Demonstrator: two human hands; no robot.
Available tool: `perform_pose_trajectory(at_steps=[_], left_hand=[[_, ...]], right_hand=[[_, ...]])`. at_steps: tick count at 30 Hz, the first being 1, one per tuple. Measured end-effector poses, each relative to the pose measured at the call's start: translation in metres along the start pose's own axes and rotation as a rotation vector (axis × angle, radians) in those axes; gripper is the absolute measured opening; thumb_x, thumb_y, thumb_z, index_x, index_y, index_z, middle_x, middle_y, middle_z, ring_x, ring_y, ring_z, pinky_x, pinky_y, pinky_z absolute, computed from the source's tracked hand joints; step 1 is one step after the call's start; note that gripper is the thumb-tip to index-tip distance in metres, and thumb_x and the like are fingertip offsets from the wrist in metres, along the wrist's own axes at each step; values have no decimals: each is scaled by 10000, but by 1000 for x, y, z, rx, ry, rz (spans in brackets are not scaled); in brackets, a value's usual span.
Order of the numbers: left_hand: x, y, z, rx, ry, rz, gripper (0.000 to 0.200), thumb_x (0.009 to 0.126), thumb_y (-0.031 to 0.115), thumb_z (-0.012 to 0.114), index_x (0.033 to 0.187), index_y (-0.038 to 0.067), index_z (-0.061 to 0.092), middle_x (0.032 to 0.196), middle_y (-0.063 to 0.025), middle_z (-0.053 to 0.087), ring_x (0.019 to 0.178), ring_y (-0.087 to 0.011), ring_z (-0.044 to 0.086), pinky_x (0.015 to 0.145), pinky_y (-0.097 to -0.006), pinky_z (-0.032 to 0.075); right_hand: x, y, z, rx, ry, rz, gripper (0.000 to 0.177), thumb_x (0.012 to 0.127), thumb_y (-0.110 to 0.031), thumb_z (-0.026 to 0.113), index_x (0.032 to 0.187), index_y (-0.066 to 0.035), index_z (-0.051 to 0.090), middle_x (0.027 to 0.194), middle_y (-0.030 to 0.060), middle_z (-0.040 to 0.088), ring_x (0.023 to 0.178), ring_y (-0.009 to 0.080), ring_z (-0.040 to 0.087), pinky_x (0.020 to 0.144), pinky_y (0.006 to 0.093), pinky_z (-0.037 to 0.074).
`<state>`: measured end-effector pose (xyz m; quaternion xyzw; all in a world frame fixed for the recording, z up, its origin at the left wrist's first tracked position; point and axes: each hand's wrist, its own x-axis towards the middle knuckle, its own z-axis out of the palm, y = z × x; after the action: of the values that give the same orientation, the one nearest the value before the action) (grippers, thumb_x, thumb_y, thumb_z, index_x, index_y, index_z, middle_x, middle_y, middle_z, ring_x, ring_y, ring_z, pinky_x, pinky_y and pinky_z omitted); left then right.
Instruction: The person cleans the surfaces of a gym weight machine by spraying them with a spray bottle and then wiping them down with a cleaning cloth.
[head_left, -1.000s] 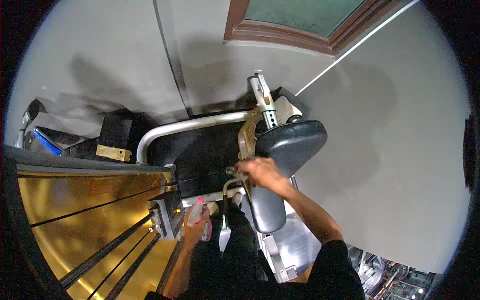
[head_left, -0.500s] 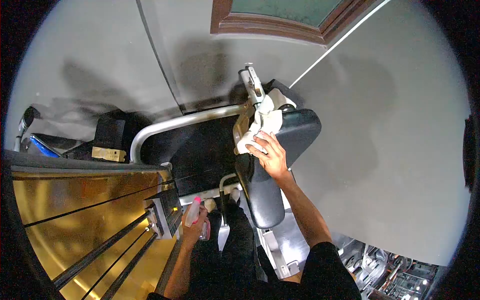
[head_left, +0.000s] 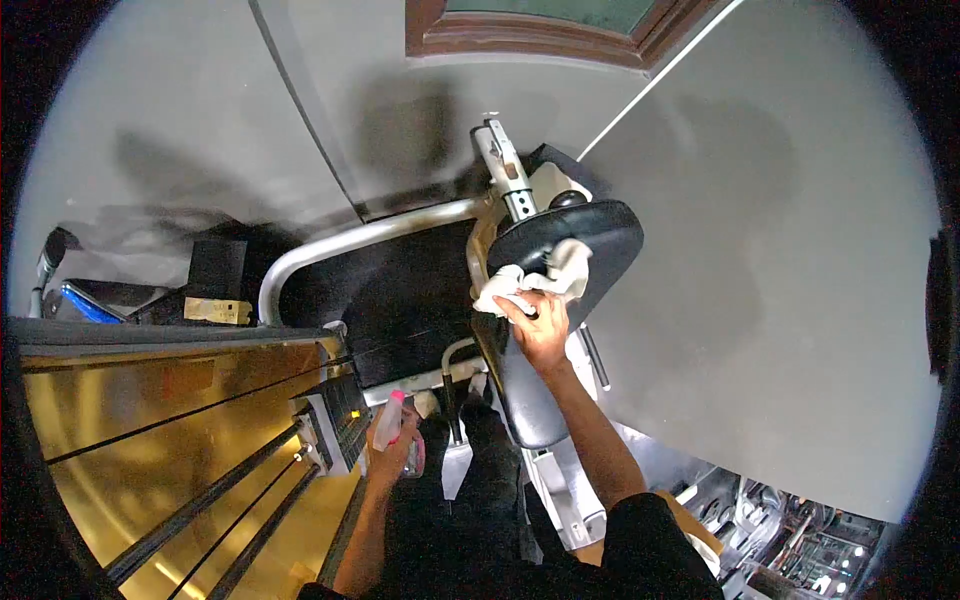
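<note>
My right hand (head_left: 545,335) grips a bunched white cloth (head_left: 568,270) against the black padded backrest (head_left: 610,232) of an exercise machine. Part of the cloth folds up over the pad, its upper end slightly blurred. Below it, the black seat pad (head_left: 535,405) stretches toward me. Low on the left, my left hand (head_left: 385,458) is closed around a clear spray bottle (head_left: 388,424) with a pink nozzle. The bottle is upright, near my leg and apart from the machine's pads.
A bent silver tube frame (head_left: 370,240) runs left of the pads. Nearer, a weight stack housing (head_left: 330,430) with dark guide rods stands by a gold panel (head_left: 150,420). A grey wall (head_left: 720,250) with a brown-framed window (head_left: 520,42) rises beyond. More gym equipment (head_left: 760,530) shows at lower right.
The cloth has come down off the top of the backrest onto its face, exposing the silver post. My right hand has shifted slightly, still gripping it. My left hand stays with the bottle.
</note>
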<state>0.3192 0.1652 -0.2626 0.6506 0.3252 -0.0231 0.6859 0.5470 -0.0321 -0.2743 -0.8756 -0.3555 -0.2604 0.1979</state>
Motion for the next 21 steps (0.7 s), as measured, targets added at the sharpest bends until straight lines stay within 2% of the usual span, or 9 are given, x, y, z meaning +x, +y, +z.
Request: perform_pose_trajectory(at_steps=[4,5,10,12,13,14,16,18,21], left_hand=[[1,-12,-2,51,4,99,109,863,101,606,908,19,550,707,-39,578,616,-106,580,575,-258,466],[-1,-12,-2,52,9,99,109,863,101,606,908,19,550,707,-39,578,616,-106,580,575,-258,466],[-10,-22,-3,10,49,64,111,855,91,611,912,23,543,736,-42,577,641,-104,576,589,-257,466],[-13,-23,-1,-12,46,62,116,856,96,613,915,22,546,741,-43,578,638,-104,574,590,-256,466],[-15,-24,0,-37,39,58,121,856,100,616,918,22,548,746,-43,579,635,-103,571,592,-255,466],[-15,-32,1,-35,35,54,121,856,100,616,918,22,548,746,-43,579,635,-103,571,592,-255,466],[-15,-54,4,84,74,110,124,855,106,622,920,20,561,751,-42,583,638,-98,571,585,-251,466],[-23,-38,16,38,59,68,126,850,107,627,914,16,566,754,-40,584,639,-100,569,580,-250,464],[-21,-16,40,4,20,89,132,845,113,633,901,9,573,753,-35,585,633,-99,563,570,-244,458]], right_hand=[[-38,2,16,63,-102,166,354,739,-126,606,1056,-276,661,1001,18,554,891,243,520,788,367,458],[-51,1,21,74,-225,215,384,706,-22,584,1026,-224,649,940,86,534,959,307,508,811,425,436],[-129,6,46,-39,-492,312,352,771,-131,610,1118,-179,584,1006,163,541,1020,389,497,853,486,450],[-166,17,68,258,-580,562,421,804,-172,593,1213,-115,509,1130,223,523,1086,409,478,896,491,428],[-158,15,55,505,-598,911,447,847,-206,556,1250,-40,455,1216,248,496,1138,381,475,955,448,392],[-148,15,39,503,-599,917,447,847,-206,556,1250,-40,455,1216,248,496,1138,381,475,955,448,392],[-131,18,9,581,-299,1065,426,867,-224,535,1229,-9,465,1238,229,504,1171,336,478,987,400,360],[-107,36,-14,755,-29,902,351,920,-200,505,1208,-7,452,1096,140,560,1044,226,530,920,351,398],[-42,61,-45,598,224,742,387,873,-113,563,1224,-6,439,1134,147,543,1072,245,515,960,352,374]])
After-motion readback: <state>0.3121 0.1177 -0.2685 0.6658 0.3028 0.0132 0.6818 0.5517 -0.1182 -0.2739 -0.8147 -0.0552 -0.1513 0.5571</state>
